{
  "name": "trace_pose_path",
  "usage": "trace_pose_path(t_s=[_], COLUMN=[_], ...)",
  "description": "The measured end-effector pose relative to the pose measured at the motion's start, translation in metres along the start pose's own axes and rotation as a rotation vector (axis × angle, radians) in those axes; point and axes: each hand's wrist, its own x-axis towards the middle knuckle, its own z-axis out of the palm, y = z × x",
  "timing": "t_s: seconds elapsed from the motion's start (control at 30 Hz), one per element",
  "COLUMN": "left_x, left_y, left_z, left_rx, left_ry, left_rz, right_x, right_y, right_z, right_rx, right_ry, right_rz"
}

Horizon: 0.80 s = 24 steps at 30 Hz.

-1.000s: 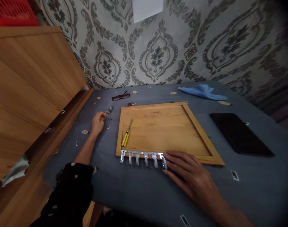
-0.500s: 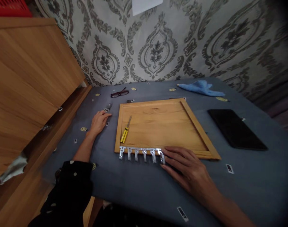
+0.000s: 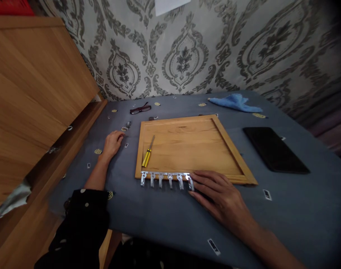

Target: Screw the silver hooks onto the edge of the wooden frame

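Note:
A metal hook rail (image 3: 170, 175) with several hooks lies along the near edge of a wooden framed board (image 3: 184, 145). My right hand (image 3: 220, 194) grips the rail's right end, fingers on top and thumb by the last hook. A yellow-handled screwdriver (image 3: 147, 155) rests inside the board at its left side. Left of the board, my left hand (image 3: 113, 142) is closed in a pinch on the cloth. Something thin and dark shows at its fingertips, too small to name. Just beyond those fingers lies a little pile of small shiny pieces (image 3: 127, 126).
Eyeglasses (image 3: 140, 108) and a blue cloth (image 3: 234, 102) lie at the back of the cloth-covered table (image 3: 164, 213). A black tablet-like slab (image 3: 273, 149) is on the right. A wooden cabinet (image 3: 38, 82) stands along the left, against the patterned wall (image 3: 184, 56).
My left hand's fingers have drawn together from a stretched position into a pinch beside the small shiny pieces. My right hand stays on the rail's end. The view has shifted slightly.

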Motion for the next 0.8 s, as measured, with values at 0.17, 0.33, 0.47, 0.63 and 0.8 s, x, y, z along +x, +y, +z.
trace_pose_path(t_s=[0.17,0.33,0.47,0.63,0.8], left_x=[0.000,-0.001,0.000,0.000,-0.001], left_y=[-0.001,0.006,0.017,0.027,0.030], left_z=[-0.002,-0.007,-0.008,-0.009,-0.013], left_rx=[-0.018,-0.041,-0.066,-0.095,-0.146], left_ry=[-0.012,-0.049,-0.136,-0.231,-0.264], left_rz=[-0.019,-0.015,0.017,0.022,0.008], right_x=[-0.001,-0.001,-0.001,-0.001,-0.001], right_y=[0.000,0.001,0.000,0.000,0.000], right_z=[0.001,0.002,0.002,0.002,0.002], right_rx=[-0.008,0.008,0.008,0.004,0.029], right_ry=[0.002,0.011,0.023,0.020,0.019], right_rz=[0.000,0.007,-0.005,-0.014,-0.002])
